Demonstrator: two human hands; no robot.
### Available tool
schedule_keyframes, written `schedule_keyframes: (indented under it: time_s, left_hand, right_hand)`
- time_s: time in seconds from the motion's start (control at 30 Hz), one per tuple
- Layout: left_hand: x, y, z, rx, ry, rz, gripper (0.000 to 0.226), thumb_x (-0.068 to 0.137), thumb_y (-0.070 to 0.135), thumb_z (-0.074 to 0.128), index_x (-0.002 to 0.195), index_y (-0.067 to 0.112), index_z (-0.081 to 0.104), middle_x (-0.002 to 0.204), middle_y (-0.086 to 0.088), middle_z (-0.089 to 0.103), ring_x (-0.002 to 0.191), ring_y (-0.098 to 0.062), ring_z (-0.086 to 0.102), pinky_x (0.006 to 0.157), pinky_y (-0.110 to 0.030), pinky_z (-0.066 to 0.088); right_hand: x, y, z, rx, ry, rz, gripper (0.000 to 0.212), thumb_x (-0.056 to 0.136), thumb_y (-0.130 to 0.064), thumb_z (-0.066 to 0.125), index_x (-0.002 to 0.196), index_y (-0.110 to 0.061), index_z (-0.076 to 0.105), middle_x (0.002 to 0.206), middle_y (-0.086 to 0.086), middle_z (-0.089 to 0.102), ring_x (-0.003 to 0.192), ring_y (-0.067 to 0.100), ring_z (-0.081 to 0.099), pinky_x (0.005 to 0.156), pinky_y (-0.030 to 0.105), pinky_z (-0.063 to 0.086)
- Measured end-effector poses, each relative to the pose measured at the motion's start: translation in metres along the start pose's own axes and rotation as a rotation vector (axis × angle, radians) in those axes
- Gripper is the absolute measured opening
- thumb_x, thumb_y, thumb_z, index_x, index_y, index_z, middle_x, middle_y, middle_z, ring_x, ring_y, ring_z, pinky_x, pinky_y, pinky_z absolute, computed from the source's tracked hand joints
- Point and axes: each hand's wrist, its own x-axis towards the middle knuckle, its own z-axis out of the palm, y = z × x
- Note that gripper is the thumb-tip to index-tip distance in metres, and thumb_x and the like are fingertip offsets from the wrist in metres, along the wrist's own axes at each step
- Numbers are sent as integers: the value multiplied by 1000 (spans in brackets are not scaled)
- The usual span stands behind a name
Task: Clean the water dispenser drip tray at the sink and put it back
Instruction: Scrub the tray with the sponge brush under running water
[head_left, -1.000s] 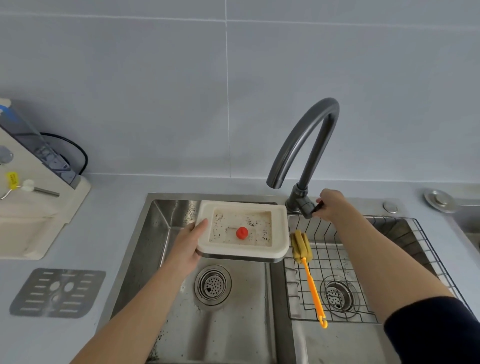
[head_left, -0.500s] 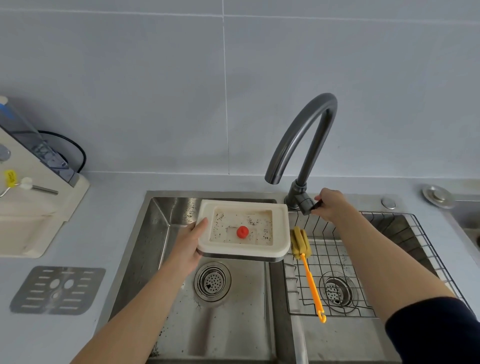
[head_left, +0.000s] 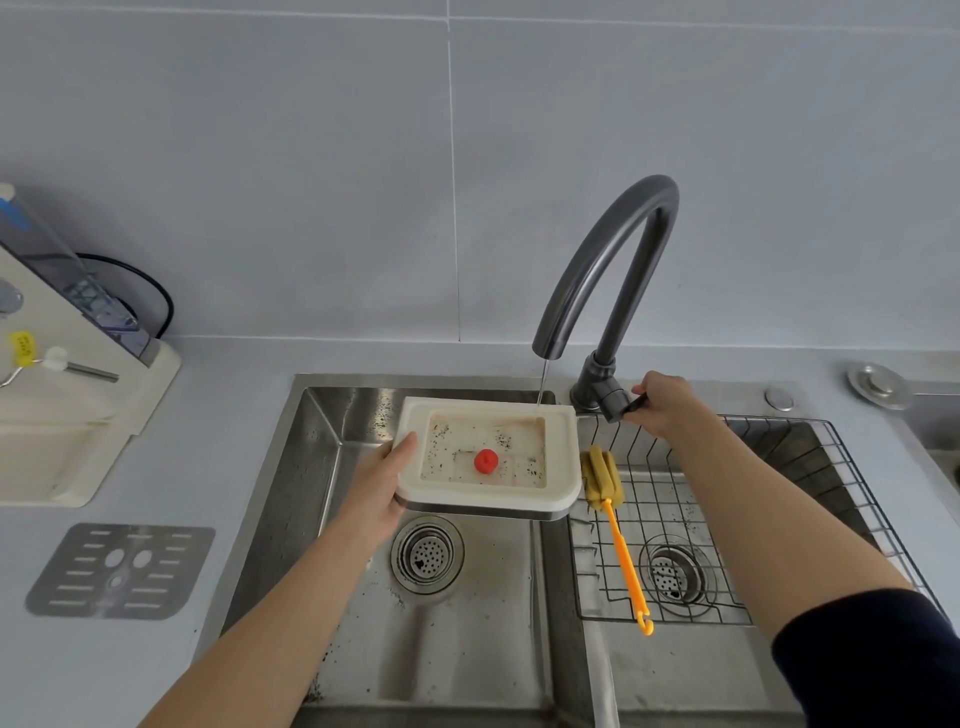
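The white drip tray (head_left: 563, 457), speckled with dark grime and carrying a red float (head_left: 486, 461), is held level over the left sink basin (head_left: 363, 649). My left hand (head_left: 382, 488) grips its left edge. My right hand (head_left: 662, 402) holds the dark handle of the grey arched faucet (head_left: 608, 270). A thin stream of water (head_left: 542, 387) falls from the spout into the tray's far right corner.
A sponge brush with an orange handle (head_left: 623, 561) lies on the wire rack (head_left: 727, 519) over the right basin. The cream water dispenser (head_left: 67, 415) stands at the left on the counter, with the metal grille plate (head_left: 122, 570) lying in front of it.
Water has started to run from the faucet into the tray. My right hand has shifted slightly on the faucet handle. The tray stays held in the same place.
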Motion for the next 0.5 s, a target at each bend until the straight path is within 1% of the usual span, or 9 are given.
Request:
schedule_keyframes:
  time_s: [0.13, 0.23, 0.27, 0.3, 0.33, 0.37, 0.43, 0.47, 0.5]
  left_hand:
    - [2, -2, -4, 6, -4, -5, 6, 89, 18, 51, 89, 13, 55, 94, -7, 63, 87, -21, 60, 76, -36, 51]
    - [2, -2, -5, 16, -12, -4, 7, 89, 19, 51, 91, 13, 55, 95, -7, 63, 88, -21, 60, 74, -35, 51]
    - [1, -2, -5, 18, -17, -4, 8, 89, 19, 50, 91, 13, 56, 95, -7, 63, 88, -21, 60, 72, -34, 51]
    - [1, -2, -6, 19, -23, -4, 8, 89, 19, 50, 91, 13, 56, 95, -7, 63, 88, -21, 60, 70, -33, 51]
    - [0, -3, -6, 19, -26, -5, 8, 90, 19, 50, 92, 13, 56, 95, -7, 63, 88, -21, 60, 68, -33, 51]
    - [0, -3, -7, 19, -25, -4, 8, 90, 19, 50, 92, 13, 56, 95, -7, 63, 88, -21, 60, 67, -32, 51]
    - [0, -3, -8, 18, -22, -1, 8, 89, 19, 50, 91, 13, 55, 95, -7, 62, 88, -21, 60, 67, -32, 50]
    - [0, -3, -8, 18, -24, 2, 8, 89, 19, 50, 91, 13, 55, 95, -7, 62, 88, -21, 59, 67, -32, 50]
    - [1, -3, -8, 18, -28, 5, 8, 89, 19, 50, 92, 14, 55, 95, -7, 62, 88, -21, 59, 67, -32, 50]
  right_hand:
    - [-2, 1, -4, 36, 9, 25, 23, 92, 4, 33, 71, -5, 37, 73, 12, 41, 125, 39, 46, 106, 49, 40]
    - [-2, 2, -3, 9, -8, -6, 27, 93, 2, 30, 68, -7, 36, 80, 16, 48, 130, 41, 41, 107, 47, 39]
    - [0, 2, -2, 13, -8, -16, 29, 93, 1, 29, 66, -8, 35, 95, 24, 54, 131, 41, 39, 106, 46, 38]
    - [2, 2, -2, 6, -5, -26, 30, 93, 1, 29, 66, -8, 35, 115, 30, 53, 132, 41, 39, 106, 46, 38]
    - [5, 3, -2, 5, -7, -23, 29, 93, 1, 29, 67, -8, 35, 125, 32, 49, 131, 41, 40, 106, 47, 39]
    - [5, 4, -3, 14, -10, 0, 27, 93, 2, 31, 68, -7, 37, 117, 31, 52, 129, 40, 42, 107, 47, 39]
    - [4, 4, -6, -6, -21, 22, 17, 92, 3, 33, 80, -1, 44, 83, 19, 49, 127, 40, 44, 107, 49, 39]
    - [3, 4, -6, -9, -37, 18, 15, 92, 2, 33, 94, 4, 48, 76, 13, 44, 127, 40, 44, 107, 49, 38]
    - [3, 4, -7, -2, -49, 6, 23, 94, 0, 34, 111, 7, 47, 75, 11, 43, 126, 40, 45, 106, 48, 39]
